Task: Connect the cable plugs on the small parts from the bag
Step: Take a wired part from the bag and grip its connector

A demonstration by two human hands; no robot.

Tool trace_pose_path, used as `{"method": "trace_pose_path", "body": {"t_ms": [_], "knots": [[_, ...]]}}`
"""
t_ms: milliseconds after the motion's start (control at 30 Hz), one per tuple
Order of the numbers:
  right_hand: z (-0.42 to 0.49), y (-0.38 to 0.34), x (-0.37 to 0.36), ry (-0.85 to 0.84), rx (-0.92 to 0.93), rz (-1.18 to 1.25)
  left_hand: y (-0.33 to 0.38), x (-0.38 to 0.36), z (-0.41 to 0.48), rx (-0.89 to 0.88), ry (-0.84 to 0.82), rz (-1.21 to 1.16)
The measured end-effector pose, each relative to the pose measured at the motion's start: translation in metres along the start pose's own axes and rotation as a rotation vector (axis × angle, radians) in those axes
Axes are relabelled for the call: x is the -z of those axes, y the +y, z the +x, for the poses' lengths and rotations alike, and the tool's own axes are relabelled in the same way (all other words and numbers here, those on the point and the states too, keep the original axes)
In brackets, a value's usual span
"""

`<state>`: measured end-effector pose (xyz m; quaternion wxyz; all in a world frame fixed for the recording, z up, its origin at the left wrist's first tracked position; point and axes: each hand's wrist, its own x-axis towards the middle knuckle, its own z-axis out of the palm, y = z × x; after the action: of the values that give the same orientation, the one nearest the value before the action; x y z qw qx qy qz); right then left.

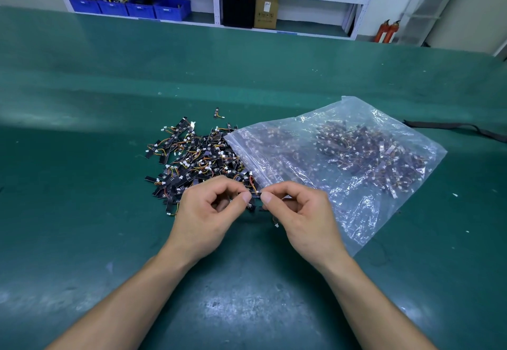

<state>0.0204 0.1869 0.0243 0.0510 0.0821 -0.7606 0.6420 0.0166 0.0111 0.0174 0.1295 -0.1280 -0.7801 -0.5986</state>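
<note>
Reaching in from the bottom corners on two bare forearms, wrists bent inward toward each other. Meeting near the middle of the green tabletop: left hand and right hand, knuckles up, thumbs toward the camera. Pinching one small black part from either end, thumb tip against curled forefinger on each side, thumbnails almost facing each other. Other fingers tucked loosely under the palms. Impossible to tell whether the plug on that part is seated, too small and half covered. Just below the right hand, a white plug, hanging or lying, cannot tell which.

Directly beyond the hands, a loose pile of parts on the tabletop: black strips with short orange and yellow wires and white plugs. Touching the pile's right edge, a clear plastic bag, lying flat with its mouth toward the pile, more of the same parts inside. Farther right, a black strap on the tabletop. Behind, white shelving with blue bins and a cardboard box.
</note>
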Motion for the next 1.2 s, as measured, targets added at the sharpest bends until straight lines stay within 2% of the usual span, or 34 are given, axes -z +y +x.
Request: {"method": "trace_pose_path", "body": {"t_ms": [1200], "knots": [[0.0017, 0.0025, 0.001, 0.016, -0.026, 0.011, -0.0027, 0.0008, -0.0003, 0.001, -0.015, -0.027]]}}
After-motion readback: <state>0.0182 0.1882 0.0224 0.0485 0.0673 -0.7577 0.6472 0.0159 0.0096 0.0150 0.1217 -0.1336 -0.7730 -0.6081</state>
